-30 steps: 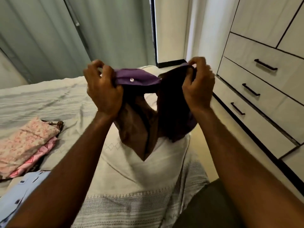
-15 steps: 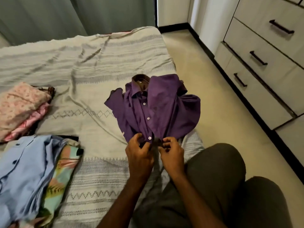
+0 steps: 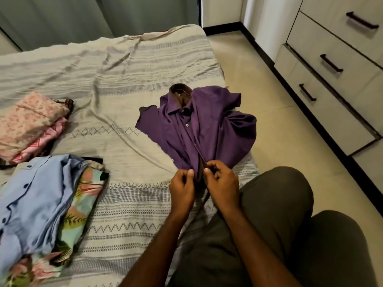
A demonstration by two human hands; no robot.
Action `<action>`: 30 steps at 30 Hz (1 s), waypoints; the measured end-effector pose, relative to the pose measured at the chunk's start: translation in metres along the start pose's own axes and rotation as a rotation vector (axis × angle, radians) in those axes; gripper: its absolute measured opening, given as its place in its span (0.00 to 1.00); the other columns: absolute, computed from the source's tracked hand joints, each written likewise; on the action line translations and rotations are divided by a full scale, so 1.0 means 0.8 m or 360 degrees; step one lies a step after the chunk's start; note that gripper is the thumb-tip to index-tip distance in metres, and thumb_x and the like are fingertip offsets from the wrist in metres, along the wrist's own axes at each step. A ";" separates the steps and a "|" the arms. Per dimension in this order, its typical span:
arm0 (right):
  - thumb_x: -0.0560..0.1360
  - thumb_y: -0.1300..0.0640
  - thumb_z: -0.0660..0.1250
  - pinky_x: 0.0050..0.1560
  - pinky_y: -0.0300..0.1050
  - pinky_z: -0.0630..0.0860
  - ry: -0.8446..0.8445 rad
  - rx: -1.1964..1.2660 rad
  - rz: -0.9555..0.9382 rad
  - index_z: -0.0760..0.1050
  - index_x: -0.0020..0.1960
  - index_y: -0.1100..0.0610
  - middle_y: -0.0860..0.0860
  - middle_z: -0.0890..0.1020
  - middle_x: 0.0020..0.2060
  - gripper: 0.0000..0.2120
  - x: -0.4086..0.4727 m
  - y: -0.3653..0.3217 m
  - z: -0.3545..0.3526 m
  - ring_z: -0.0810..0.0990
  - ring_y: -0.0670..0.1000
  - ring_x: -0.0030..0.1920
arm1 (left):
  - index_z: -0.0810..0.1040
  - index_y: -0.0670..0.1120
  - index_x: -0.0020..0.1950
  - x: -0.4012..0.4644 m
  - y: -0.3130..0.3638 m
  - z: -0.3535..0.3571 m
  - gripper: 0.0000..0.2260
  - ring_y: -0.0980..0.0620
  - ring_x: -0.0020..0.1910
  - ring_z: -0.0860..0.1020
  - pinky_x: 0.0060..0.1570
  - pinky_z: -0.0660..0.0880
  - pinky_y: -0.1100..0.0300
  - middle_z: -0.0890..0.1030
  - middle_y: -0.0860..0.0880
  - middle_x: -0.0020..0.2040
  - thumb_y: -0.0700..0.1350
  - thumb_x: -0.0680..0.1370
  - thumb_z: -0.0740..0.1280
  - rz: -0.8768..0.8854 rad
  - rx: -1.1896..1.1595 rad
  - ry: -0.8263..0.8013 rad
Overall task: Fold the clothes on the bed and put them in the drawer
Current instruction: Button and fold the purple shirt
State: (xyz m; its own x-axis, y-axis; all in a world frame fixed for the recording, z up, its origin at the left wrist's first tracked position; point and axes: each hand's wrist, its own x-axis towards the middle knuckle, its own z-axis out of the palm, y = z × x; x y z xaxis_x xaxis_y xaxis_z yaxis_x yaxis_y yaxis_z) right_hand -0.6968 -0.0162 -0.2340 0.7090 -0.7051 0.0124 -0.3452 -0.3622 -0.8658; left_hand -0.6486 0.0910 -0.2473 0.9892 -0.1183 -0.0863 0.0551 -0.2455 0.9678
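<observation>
A bed point(image 3: 116, 65) fills most of the view, covered by a pale grey spread with woven zigzag and diamond bands. To the right of the bed, across a strip of cream floor point(image 3: 269, 112), stands a set of drawers point(image 3: 323, 96) with dark bar handles; all the drawers in view are closed, so nothing inside them shows. Grey curtains point(image 3: 83, 15) hang beyond the far end of the bed.

On the bed, near its right edge, lies a purple shirt point(image 3: 207, 129), collar away from the viewer, rumpled and partly buttoned. At the bed's left side a blue shirt point(image 3: 31, 199) lies over a floral garment point(image 3: 80, 206). Just beyond these sits a folded pink stack point(image 3: 29, 125).

The person sits at the bed's near right corner, legs in dark trousers point(image 3: 279, 235). Both hands meet at the purple shirt's near hem: the left hand point(image 3: 182, 189) pinches one front edge, the right hand point(image 3: 222, 187) pinches the other, fingers curled on the cloth.
</observation>
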 end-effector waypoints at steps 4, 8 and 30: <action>0.77 0.50 0.69 0.44 0.47 0.79 -0.0111 -0.0219 -0.0016 0.82 0.53 0.50 0.48 0.85 0.41 0.07 0.001 -0.002 0.000 0.82 0.52 0.43 | 0.83 0.47 0.45 0.001 -0.002 -0.001 0.09 0.45 0.37 0.83 0.42 0.81 0.40 0.84 0.44 0.37 0.52 0.72 0.71 -0.0168 0.0029 -0.0077; 0.74 0.53 0.71 0.48 0.48 0.77 0.0067 -0.0182 -0.0203 0.83 0.46 0.51 0.49 0.81 0.44 0.03 0.001 -0.001 0.000 0.79 0.51 0.46 | 0.83 0.48 0.42 -0.005 0.000 0.005 0.04 0.49 0.39 0.82 0.43 0.81 0.48 0.84 0.49 0.38 0.45 0.76 0.72 -0.0054 0.0034 0.0077; 0.76 0.48 0.68 0.43 0.54 0.79 -0.0711 0.0445 0.0315 0.82 0.42 0.55 0.54 0.84 0.35 0.12 0.004 0.018 0.003 0.80 0.49 0.36 | 0.77 0.43 0.42 -0.006 0.014 0.008 0.05 0.58 0.30 0.73 0.34 0.65 0.72 0.77 0.54 0.34 0.36 0.74 0.71 0.0457 0.0484 0.0119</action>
State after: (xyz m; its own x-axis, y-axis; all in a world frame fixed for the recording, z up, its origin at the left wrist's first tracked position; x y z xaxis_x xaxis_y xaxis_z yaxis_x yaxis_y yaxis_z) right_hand -0.6982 -0.0223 -0.2473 0.8598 -0.3945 -0.3243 -0.3650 -0.0307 -0.9305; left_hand -0.6534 0.0825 -0.2375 0.9664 -0.1557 0.2047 -0.2553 -0.4869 0.8353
